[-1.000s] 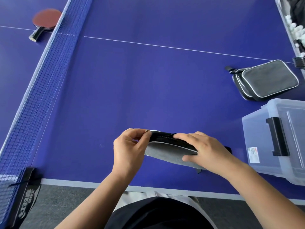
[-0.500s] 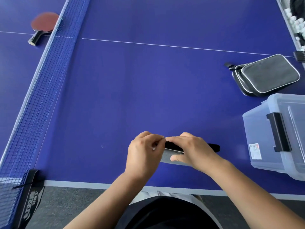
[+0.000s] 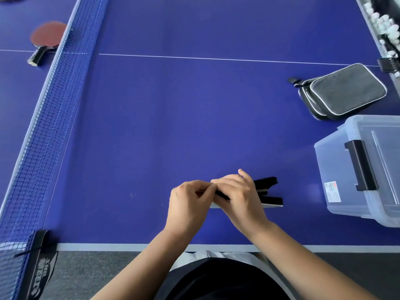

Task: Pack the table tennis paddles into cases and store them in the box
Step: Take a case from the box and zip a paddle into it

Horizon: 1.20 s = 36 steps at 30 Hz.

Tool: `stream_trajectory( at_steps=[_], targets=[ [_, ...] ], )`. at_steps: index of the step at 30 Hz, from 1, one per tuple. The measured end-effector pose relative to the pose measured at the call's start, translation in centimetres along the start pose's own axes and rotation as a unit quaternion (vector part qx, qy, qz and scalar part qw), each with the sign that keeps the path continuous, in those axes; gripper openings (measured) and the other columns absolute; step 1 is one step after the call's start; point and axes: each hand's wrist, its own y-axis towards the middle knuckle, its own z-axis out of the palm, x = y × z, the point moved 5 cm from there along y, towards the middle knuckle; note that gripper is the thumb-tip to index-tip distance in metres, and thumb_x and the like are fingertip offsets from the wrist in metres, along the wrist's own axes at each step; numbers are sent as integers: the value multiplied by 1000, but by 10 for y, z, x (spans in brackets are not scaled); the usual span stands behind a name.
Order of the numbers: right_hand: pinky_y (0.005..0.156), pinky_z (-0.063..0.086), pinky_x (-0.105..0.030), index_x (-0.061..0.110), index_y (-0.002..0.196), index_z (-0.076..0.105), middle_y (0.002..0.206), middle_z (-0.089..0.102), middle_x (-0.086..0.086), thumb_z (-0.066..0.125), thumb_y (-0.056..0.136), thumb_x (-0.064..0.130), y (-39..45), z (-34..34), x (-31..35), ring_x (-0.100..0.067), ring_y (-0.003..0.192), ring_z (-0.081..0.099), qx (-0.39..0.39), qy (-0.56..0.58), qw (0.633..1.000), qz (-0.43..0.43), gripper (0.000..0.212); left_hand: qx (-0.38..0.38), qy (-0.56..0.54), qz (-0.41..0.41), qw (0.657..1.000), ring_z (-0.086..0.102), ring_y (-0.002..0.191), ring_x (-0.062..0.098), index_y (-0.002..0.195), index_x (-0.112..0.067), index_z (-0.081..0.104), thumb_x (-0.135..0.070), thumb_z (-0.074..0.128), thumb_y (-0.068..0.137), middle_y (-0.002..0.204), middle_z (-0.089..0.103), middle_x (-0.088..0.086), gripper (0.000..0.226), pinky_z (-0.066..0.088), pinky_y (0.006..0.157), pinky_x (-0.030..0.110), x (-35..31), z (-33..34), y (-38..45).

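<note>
At the far left, a red-faced paddle (image 3: 48, 36) lies beyond the net (image 3: 54, 118) on the blue surface (image 3: 173, 115), its black handle pointing toward the near left. The net runs from the near-left corner up and away; its black clamp (image 3: 42, 265) at the near edge carries white lettering, turned sideways and not clear enough to read.

Near the front edge, at the middle, both hands meet over a black case (image 3: 268, 192) with a pale trim. The left hand (image 3: 188, 204) pinches at the case's left end with fingers curled; what it pinches is hidden. The right hand (image 3: 240, 198) lies over the case with fingers curled round it. The case's long axis runs left to right, and its right end gapes in two black flaps pointing toward the box.

Farther back on the right, a stack of black cases (image 3: 342, 92) lies slanted, long axis rising to the right. Nearer, the clear plastic box (image 3: 337, 174) has a black latch (image 3: 360, 165) and a small white label (image 3: 332, 191) with red, its print too small to read. White balls (image 3: 385, 24) sit at the top right corner.
</note>
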Motion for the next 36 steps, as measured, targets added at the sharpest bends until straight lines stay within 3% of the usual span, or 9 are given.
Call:
stream_trajectory(
  at_steps=[3, 6, 8, 15, 21, 25, 28, 32, 36],
  targets=[
    [111, 30, -48, 23, 97, 74, 102, 71, 16, 55, 94, 38, -3, 3, 2, -6, 98, 62, -36, 8, 999, 20, 24, -6, 54, 60, 997, 60, 91, 4, 92, -36, 76, -32, 67, 87, 89, 69, -23, 11, 50, 76, 22, 7, -3, 2],
    [111, 31, -49, 21, 96, 75, 103, 72, 14, 57, 95, 35, -3, 5, 3, -9, 99, 64, -77, -6, 997, 18, 23, 18, 218, 154, 964, 44, 125, 11, 125, -32, 64, -38, 70, 74, 127, 58, -18, 52, 35, 95, 32, 22, -3, 5],
    [110, 31, -53, 20, 92, 76, 101, 73, 13, 59, 94, 34, -3, 3, 3, -11, 98, 65, -113, -13, 993, 23, 21, 51, 288, 183, 939, 51, 120, 16, 128, -30, 60, -34, 80, 69, 123, 61, -16, 63, 30, 93, 33, 30, 3, 9],
    [97, 37, -63, 13, 78, 71, 101, 71, 4, 64, 90, 25, -23, -35, -42, -22, 103, 63, -237, 2, 964, 117, 18, 25, 311, 161, 936, 58, 98, 15, 113, -34, 65, -28, 76, 82, 103, 66, -17, 33, 26, 84, 30, 25, -3, 19],
    [72, 55, -35, 10, 89, 73, 113, 67, 1, 64, 92, 28, -37, -57, -69, -21, 102, 64, -227, 77, 950, 200, 20, 43, 410, 170, 895, 57, 91, 17, 107, -30, 58, -26, 67, 79, 93, 59, -11, 30, 26, 89, 31, 11, 9, 21],
    [77, 49, -16, 9, 89, 72, 110, 68, 2, 65, 92, 19, -29, -62, -53, -19, 106, 64, -226, 77, 957, 162, 13, 153, 422, 199, 871, 59, 100, 17, 123, -29, 51, -47, 71, 76, 104, 61, -8, 54, 34, 97, 35, -17, 60, 29],
    [85, 50, -22, 7, 88, 73, 109, 68, -1, 65, 92, 18, -26, -71, -36, -21, 110, 62, -239, 82, 960, 123, 14, 138, 359, 216, 897, 62, 91, 20, 113, -27, 56, -39, 65, 84, 98, 63, -7, 33, 41, 74, 31, -36, 73, 31],
    [85, 47, -18, 6, 86, 73, 107, 68, -3, 69, 89, 12, -21, -100, -24, -17, 105, 63, -293, 121, 936, 150, 7, 97, 230, 203, 947, 58, 83, 12, 108, -31, 64, -34, 74, 80, 90, 63, -15, 30, 49, 72, 31, -36, 53, 24],
    [73, 45, -10, 22, 82, 71, 109, 68, 1, 70, 89, 17, -15, -119, -31, -5, 92, 63, -298, 184, 911, 219, 9, 64, 146, 171, 972, 52, 78, -4, 102, -31, 68, -30, 81, 76, 77, 56, -27, 29, 36, 66, 7, -30, 31, 18]
  ],
)
